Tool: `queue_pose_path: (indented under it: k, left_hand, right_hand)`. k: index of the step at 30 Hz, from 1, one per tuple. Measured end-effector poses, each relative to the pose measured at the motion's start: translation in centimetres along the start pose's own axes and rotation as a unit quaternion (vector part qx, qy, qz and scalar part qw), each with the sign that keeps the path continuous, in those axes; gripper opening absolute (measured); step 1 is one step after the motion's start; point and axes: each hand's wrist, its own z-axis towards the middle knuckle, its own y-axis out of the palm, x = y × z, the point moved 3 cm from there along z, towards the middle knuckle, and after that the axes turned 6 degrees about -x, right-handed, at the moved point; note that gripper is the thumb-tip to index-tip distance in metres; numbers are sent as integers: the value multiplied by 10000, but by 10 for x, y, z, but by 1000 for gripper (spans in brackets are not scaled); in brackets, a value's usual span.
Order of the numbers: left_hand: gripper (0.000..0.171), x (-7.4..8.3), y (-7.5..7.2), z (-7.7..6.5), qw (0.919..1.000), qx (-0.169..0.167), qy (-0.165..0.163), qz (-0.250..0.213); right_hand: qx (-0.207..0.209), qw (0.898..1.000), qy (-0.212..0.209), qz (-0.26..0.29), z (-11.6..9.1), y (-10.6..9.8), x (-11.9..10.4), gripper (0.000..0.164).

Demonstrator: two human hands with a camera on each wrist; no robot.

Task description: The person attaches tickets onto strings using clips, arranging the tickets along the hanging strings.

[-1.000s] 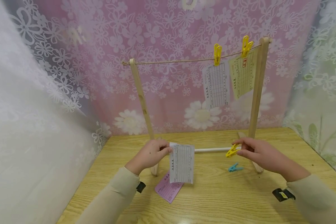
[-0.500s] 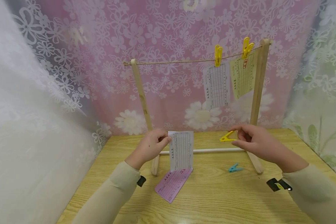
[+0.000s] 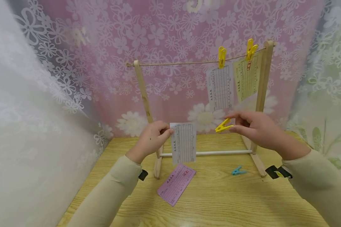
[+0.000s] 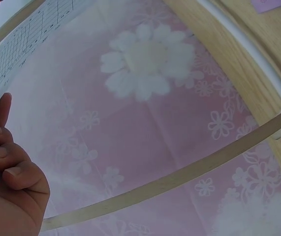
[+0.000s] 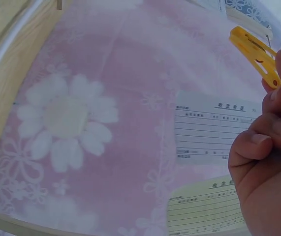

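My left hand (image 3: pixel 152 138) pinches a white printed form (image 3: pixel 183 143) by its upper left edge, and the sheet hangs upright in front of the rack's white bar. In the left wrist view the form (image 4: pixel 24 42) extends from the thumb and index fingertips. Farther right, my right hand (image 3: pixel 254 130) holds a yellow clothespin (image 3: pixel 223 125) by its handles between thumb and fingers. The right wrist view shows this clothespin (image 5: pixel 254 55) side on. Above, a string (image 3: pixel 176 63) carries another white form (image 3: pixel 221 88) and a yellow form (image 3: pixel 246 77), each under yellow clothespins (image 3: pixel 221 57).
A pink form (image 3: pixel 176 184) lies on the wooden table (image 3: pixel 216 201) below the held sheet. To the right lies a blue clothespin (image 3: pixel 238 171). The rack's wooden posts (image 3: pixel 143 91) stand left and right, joined low down by a white bar (image 3: pixel 224 153).
Both hands have risen, carrying the white form and the yellow clothespin upward. The right hand has also moved left, and the clothespin has turned. The pink form is now fully uncovered.
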Motion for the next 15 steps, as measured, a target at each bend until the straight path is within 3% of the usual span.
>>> queue_pose_path:
  k: [8, 15]
  left_hand:
    - [28, 6, -13, 7, 9997, 173, 95, 110]
    - [27, 10, -23, 13, 9994, 295, 61, 186]
  right_hand:
    - [79, 9998, -60, -179, 14, -12, -15, 27]
    - [482, 9970, -118, -596, 32, -25, -30, 25]
